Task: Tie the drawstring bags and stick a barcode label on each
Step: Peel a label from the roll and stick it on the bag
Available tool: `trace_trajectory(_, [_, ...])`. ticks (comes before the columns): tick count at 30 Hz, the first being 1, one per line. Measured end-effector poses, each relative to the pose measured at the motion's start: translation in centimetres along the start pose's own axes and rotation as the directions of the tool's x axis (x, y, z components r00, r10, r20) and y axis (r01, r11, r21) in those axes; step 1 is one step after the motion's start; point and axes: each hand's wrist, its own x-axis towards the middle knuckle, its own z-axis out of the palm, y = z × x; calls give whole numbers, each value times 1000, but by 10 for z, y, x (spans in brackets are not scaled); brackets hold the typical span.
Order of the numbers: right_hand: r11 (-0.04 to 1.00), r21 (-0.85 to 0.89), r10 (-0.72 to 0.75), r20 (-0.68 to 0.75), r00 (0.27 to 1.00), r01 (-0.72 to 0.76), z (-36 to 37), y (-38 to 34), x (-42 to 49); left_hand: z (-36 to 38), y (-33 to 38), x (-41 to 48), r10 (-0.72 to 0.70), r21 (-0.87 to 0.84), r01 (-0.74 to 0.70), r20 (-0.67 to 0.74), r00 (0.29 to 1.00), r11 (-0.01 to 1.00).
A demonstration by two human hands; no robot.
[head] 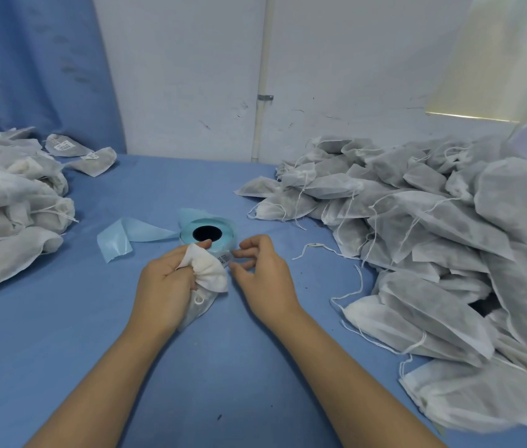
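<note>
My left hand point(163, 279) grips a white drawstring bag point(207, 279) by its gathered neck, just above the blue table point(94, 334). The bag's body hangs under my palm. My right hand point(260, 270) pinches a small barcode label point(225, 257) at the near edge of the label roll point(207, 234), right beside the bag's top. The roll lies flat, light blue with a black core, just beyond both hands.
A big heap of white bags with loose strings point(433, 237) fills the right side. On the left lies a pile of bags point(6, 202), some with labels point(64, 145). A strip of blue backing paper point(126, 239) trails left from the roll. A wall stands behind.
</note>
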Motion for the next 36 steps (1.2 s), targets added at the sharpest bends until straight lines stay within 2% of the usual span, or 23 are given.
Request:
trace_trajectory(4, [998, 59, 19, -49, 999, -16, 4, 1, 7, 0, -1, 0, 0, -2, 0, -8, 1000, 1000])
trace_trajectory(9, [988, 144, 60, -14, 998, -57, 1, 4, 9, 2, -1, 0, 3, 4, -3, -24, 1000, 1000])
trace_trajectory(15, [920, 349, 186, 6, 983, -176, -16, 1, 4, 1, 2, -2, 13, 59, -12, -17, 1000, 998])
trace_trajectory(20, [848, 487, 257, -32, 966, -209, -34, 0, -12, 6, 9, -10, 124, 94, -125, 13, 992, 988])
trace_trajectory(22, [802, 561, 275, -43, 960, -205, -38, 0, -20, 15, 13, -12, 123, 47, -120, -61, 991, 992])
trace_trajectory(25, [697, 678, 302, 20, 953, -235, -39, -3, -29, 30, 17, -12, 35, -127, -59, -179, 983, 990])
trace_trajectory(29, [569, 771, 311, 121, 943, -286, -35, -7, -30, 41, 16, -15, 15, -164, -49, -198, 980, 985])
trace_trajectory(36, [585, 768, 287, 105, 952, -261, -26, -4, -33, 41, 17, -14, -45, -254, -10, -211, 976, 967])
